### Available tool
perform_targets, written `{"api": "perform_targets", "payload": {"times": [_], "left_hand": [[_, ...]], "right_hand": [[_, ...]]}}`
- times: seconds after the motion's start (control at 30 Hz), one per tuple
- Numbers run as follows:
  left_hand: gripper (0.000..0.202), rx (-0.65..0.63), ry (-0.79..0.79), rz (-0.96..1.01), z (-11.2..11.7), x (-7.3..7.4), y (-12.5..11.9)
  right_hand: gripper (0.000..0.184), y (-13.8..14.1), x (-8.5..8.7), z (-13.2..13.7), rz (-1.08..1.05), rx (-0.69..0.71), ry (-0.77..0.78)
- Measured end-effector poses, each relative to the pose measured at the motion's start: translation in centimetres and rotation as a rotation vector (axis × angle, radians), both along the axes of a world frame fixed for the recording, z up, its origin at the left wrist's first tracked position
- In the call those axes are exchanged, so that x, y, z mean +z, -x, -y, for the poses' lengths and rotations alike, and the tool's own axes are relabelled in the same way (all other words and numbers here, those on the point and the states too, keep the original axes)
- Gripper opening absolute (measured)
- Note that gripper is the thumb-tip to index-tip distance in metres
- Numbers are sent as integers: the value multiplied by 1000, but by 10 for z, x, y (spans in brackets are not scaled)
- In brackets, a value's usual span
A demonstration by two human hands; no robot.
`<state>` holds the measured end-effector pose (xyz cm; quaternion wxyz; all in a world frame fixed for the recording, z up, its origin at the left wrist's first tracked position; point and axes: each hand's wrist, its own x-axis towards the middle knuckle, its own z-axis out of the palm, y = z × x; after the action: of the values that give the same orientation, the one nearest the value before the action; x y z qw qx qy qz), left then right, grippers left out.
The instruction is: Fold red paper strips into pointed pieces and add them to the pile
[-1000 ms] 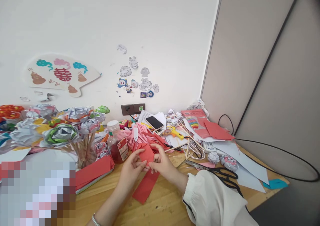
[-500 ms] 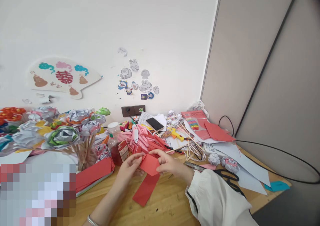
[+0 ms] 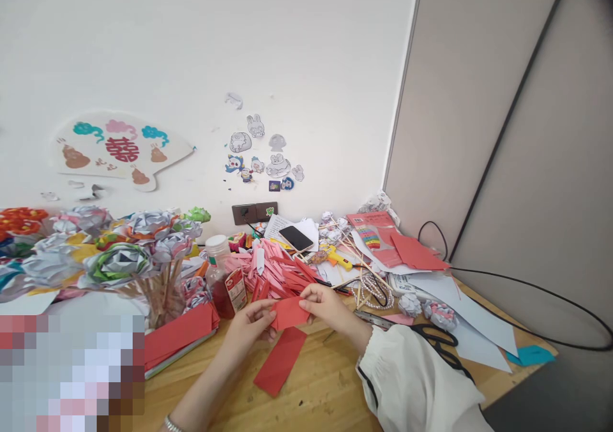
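Between my two hands is a small piece of folded red paper [image 3: 290,312], held just above the table. My left hand [image 3: 253,325] pinches its left edge between thumb and fingers. On the opposite side, the thumb and fingers of my right hand [image 3: 322,305] grip its right edge. Below them, a flat red paper strip [image 3: 280,362] lies on the wooden table. Just beyond my hands is a heap of pink and red paper strips [image 3: 272,269]. A clear jar with a white lid [image 3: 218,247] stands left of that heap.
Paper flowers on sticks [image 3: 119,260] crowd the left side, beside a stack of red paper [image 3: 182,336]. To the right lie black-handled scissors [image 3: 438,339], a bead string [image 3: 373,291], a yellow glue gun [image 3: 339,258] and white sheets [image 3: 479,330]. A phone [image 3: 295,238] rests near the wall.
The folded red paper has been turned and now looks flatter and wider. My right hand's grip has shifted slightly up along its edge. The strip on the table stays in place.
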<state>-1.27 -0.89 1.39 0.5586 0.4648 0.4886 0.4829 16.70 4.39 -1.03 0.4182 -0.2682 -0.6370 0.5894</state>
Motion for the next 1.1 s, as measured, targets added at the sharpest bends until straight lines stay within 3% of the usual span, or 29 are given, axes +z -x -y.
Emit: {"api": "perform_targets", "payload": {"times": [0.3, 0.43, 0.7, 0.9, 1.1], "left_hand": [[23, 38, -20, 159, 9, 11, -1], [23, 19, 13, 152, 12, 15, -4], [28, -15, 95, -17, 13, 19, -10], [33, -11, 45, -137, 11, 18, -9], [28, -13, -77, -299, 9, 12, -12]], "right_hand": [[17, 3, 10, 12, -115, -15, 8], [13, 3, 8, 12, -85, -50, -73], [15, -1, 14, 15, 135, -81, -333], [23, -3, 21, 21, 230, -90, -345], [19, 4, 12, 18, 386, -118, -363]]}}
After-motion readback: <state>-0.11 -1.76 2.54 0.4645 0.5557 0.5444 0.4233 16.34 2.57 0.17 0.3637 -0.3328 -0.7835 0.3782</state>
